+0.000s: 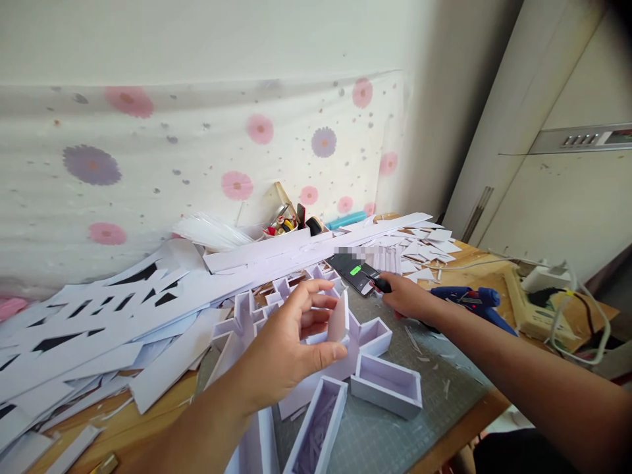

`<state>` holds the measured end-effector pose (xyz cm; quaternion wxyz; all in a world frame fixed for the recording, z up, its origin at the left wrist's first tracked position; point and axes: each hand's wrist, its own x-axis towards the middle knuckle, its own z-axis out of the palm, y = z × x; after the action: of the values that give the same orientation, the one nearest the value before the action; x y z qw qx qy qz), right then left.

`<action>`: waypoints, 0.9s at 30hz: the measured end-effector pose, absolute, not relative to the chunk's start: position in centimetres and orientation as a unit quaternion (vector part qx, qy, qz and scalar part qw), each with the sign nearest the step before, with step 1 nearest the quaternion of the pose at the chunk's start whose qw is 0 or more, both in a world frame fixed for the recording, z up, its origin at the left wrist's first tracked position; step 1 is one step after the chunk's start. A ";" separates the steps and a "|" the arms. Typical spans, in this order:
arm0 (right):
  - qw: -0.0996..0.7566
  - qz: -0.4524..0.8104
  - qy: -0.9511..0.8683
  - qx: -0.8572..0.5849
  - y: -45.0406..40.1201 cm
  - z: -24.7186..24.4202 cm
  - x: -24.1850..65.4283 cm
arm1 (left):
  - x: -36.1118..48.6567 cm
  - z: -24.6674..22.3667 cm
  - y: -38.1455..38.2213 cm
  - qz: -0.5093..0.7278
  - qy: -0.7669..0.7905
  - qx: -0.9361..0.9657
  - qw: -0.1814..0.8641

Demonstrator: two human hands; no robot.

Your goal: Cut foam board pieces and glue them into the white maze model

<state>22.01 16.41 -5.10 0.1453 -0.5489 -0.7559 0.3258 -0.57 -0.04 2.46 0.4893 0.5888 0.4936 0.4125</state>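
Note:
Between the thumb and fingers of my left hand [301, 336] is a small white board piece [338, 318], held upright above a white structure of open compartments [245, 315]. My right hand [407, 296] is closed round a black-handled tool [382, 284] beside a dark phone [353, 271] with a green mark on its screen; the tool's tip is too small to make out. Below my hands, open white boxes [388, 385] stand on a grey cutting mat [434, 408]. One long box [318, 428] holds thin scraps.
Cut white sheets [118, 329] pile up at the left. A blue glue gun [467, 297] lies right of my right hand, near a power strip [543, 316] with cables. At the back are a tool container [284, 227] and small white offcuts [429, 247].

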 end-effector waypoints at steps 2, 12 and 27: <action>0.152 0.331 -0.755 -0.546 16.3 -5.0 22.0 | -0.5 2.4 0.1 0.415 0.514 0.596 0.457; 0.312 0.416 -0.738 -0.429 8.9 1.6 22.0 | -1.2 2.5 -0.6 0.444 0.317 0.531 0.649; 0.338 0.552 -0.699 -0.305 4.2 2.0 21.7 | 0.8 2.1 -2.2 0.528 0.271 0.420 0.687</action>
<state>21.66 4.17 1.97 0.3381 -0.3048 -0.6988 0.5517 0.80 -2.21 2.10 0.6866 0.4202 0.2707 0.5279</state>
